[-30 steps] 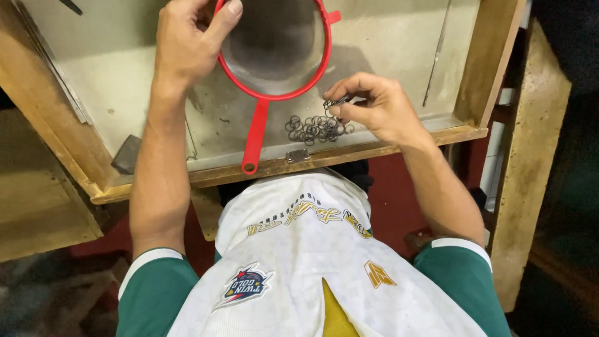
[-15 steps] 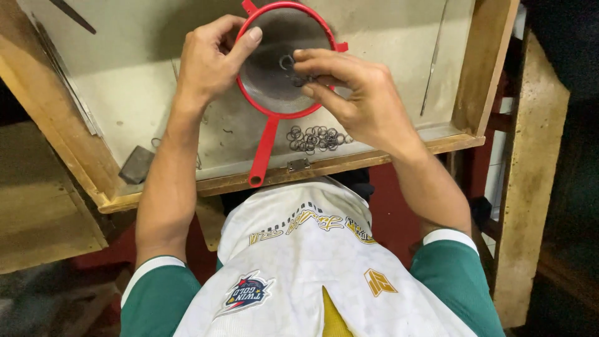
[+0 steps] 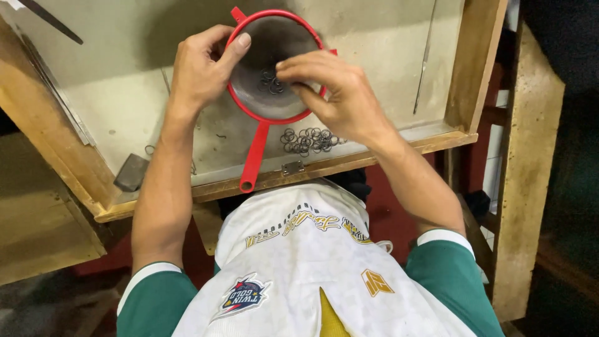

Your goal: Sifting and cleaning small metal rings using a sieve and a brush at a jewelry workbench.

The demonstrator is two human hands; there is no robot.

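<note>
Gripping the rim of the red strainer (image 3: 274, 62) at its nine o'clock side, the left hand (image 3: 203, 65) is curling its thumb over the edge. At three o'clock of it, the right hand (image 3: 334, 93) is reaching over the mesh bowl with fingertips pressed together; whether they are pinching anything I cannot tell. A few small metal rings (image 3: 270, 81) are lying inside the strainer. Nearer, at six o'clock of the right hand, a loose pile of rings (image 3: 307, 140) is resting on the bench (image 3: 125, 106), just beside the strainer's handle. A dark block (image 3: 131, 172) is sitting at eight o'clock.
</note>
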